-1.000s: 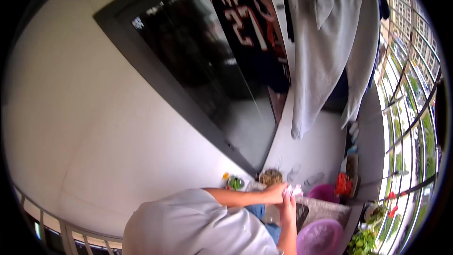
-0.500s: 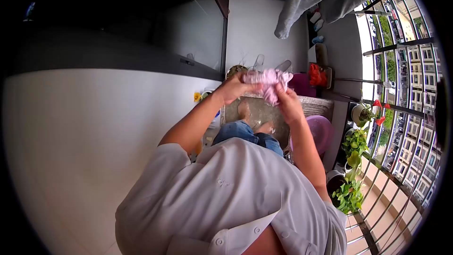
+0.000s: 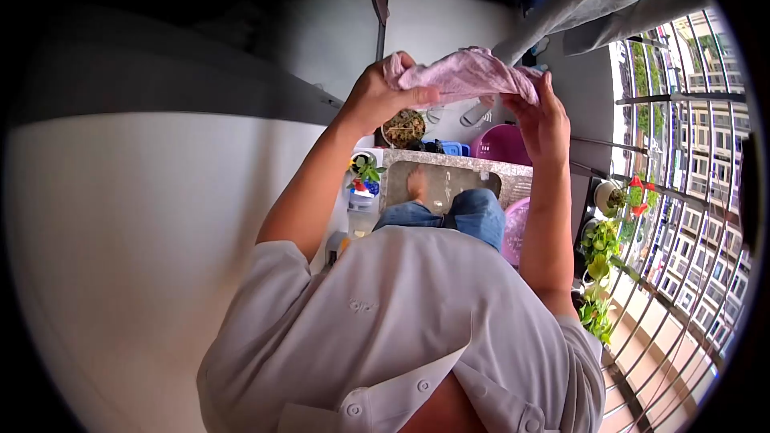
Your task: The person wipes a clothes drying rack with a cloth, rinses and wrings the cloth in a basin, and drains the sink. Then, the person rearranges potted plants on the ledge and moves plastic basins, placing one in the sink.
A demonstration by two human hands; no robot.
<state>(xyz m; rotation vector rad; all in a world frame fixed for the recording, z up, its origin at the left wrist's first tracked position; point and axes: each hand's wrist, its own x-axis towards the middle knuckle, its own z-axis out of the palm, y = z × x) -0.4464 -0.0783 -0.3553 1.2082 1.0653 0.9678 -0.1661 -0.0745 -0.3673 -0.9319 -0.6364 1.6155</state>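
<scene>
A pink cloth (image 3: 465, 74) is stretched loosely between my two raised hands, creased and partly spread. My left hand (image 3: 383, 98) is closed on its left end, thumb pointing inward along the lower edge. At the right end, my right hand (image 3: 544, 122) pinches the fabric between thumb and fingers. The cloth hangs in the air above the stone washing basin (image 3: 513, 167). Its full shape cannot be made out, since parts are folded over or behind my fingers.
Beyond the basin stand a potted plant (image 3: 403, 127), a blue container (image 3: 455, 148) and a magenta basin (image 3: 499, 144). A pink basket (image 3: 516, 228) is at the right of my legs. Grey laundry (image 3: 593, 4) hangs at upper right. Leafy plants (image 3: 600, 248) line the window bars (image 3: 682, 100).
Both hands have risen and moved apart. The pink cloth, bunched up before, is now drawn out between them.
</scene>
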